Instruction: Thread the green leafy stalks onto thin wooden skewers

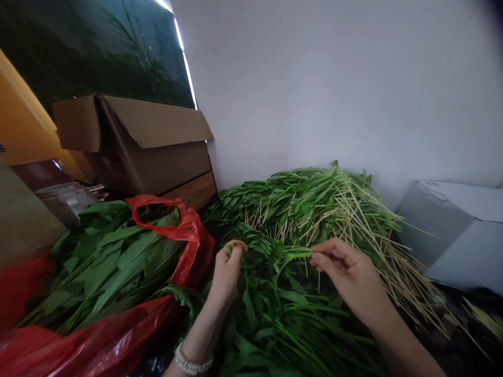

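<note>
Green stems (296, 254): a small bunch in the middle, between the two hands, over the loose leaves (251, 314).
Way the stems lie: long side almost flat, going left from the right fingertips toward the left hand (228, 269).
Nearer hand: the right hand (349, 269), which touches the stem ends; the left hand is a little way off, past the leafy side.
Right hand grip: thumb and finger pinched on the stem ends, with a tiny gap at most.
Left hand grip: fingers curled in, with a green bit (229, 250) poking out by the thumb. One cannot tell if it joins the bunch.
Leafy heap (275, 193): behind the hands, by the wall (334, 78).
Pale sticks (363, 233): poking out of the heap, behind and beside the right hand.
Red bag (198, 235): full of big leaves, left of the left hand.
</note>
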A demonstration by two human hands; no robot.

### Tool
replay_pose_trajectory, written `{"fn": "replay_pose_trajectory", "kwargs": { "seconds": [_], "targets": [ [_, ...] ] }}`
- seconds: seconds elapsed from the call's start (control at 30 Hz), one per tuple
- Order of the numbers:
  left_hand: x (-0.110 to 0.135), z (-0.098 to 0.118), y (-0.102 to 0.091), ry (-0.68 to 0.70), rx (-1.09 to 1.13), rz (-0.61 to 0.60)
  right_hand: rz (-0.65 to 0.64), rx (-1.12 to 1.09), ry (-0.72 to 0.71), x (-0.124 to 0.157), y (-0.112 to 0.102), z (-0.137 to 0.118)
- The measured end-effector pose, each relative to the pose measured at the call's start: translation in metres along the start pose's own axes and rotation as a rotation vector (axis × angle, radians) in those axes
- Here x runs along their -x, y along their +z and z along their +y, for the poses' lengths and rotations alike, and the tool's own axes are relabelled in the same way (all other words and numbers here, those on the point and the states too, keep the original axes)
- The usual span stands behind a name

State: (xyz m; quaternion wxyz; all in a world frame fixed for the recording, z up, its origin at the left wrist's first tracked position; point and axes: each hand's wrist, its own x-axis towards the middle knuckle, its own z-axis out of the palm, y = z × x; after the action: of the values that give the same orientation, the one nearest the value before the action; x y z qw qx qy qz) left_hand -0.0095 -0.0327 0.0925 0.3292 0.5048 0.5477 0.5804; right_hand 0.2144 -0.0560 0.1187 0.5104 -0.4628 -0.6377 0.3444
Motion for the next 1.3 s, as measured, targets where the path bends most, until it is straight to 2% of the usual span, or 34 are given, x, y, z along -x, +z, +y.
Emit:
{"fn": "replay_pose_trajectory", "kwargs": {
  "seconds": [0.13, 0.27, 0.37, 0.57, 0.73, 0.87, 1.03, 1.17, 1.3],
  "targets": [
    [0.002, 0.007, -0.001, 0.16, 0.039, -0.113, -0.012, 0.043, 0.022, -0.002, 0.001, 0.002],
    [0.01, 0.017, 0.002, 0.122, 0.117, -0.213, -0.045, 0.2, -0.013, -0.001, 0.006, 0.003],
    [0.015, 0.023, 0.003, 0.164, -0.046, -0.286, -0.079, 0.281, -0.038, 0.0, 0.007, 0.001],
    [0.019, 0.025, 0.009, 0.386, -0.332, -0.506, -0.164, 0.315, -0.064, 0.003, 0.012, -0.001],
    [0.02, 0.025, 0.009, 0.374, -0.387, -0.64, -0.235, 0.225, -0.007, 0.001, 0.008, 0.001],
    [0.021, 0.028, 0.007, 0.356, -0.423, -0.625, -0.261, 0.177, 0.023, -0.002, 0.003, 0.002],
    [0.022, 0.029, 0.007, 0.405, -0.506, -0.642, -0.348, 0.296, -0.012, 0.0, 0.005, -0.001],
    [0.024, 0.025, 0.008, 0.506, -0.652, -0.64, -0.35, 0.402, -0.05, 0.004, 0.006, -0.006],
    [0.027, 0.022, 0.01, 0.638, -0.795, -0.61, -0.396, 0.573, -0.161, 0.007, 0.008, -0.006]
  ]
}}
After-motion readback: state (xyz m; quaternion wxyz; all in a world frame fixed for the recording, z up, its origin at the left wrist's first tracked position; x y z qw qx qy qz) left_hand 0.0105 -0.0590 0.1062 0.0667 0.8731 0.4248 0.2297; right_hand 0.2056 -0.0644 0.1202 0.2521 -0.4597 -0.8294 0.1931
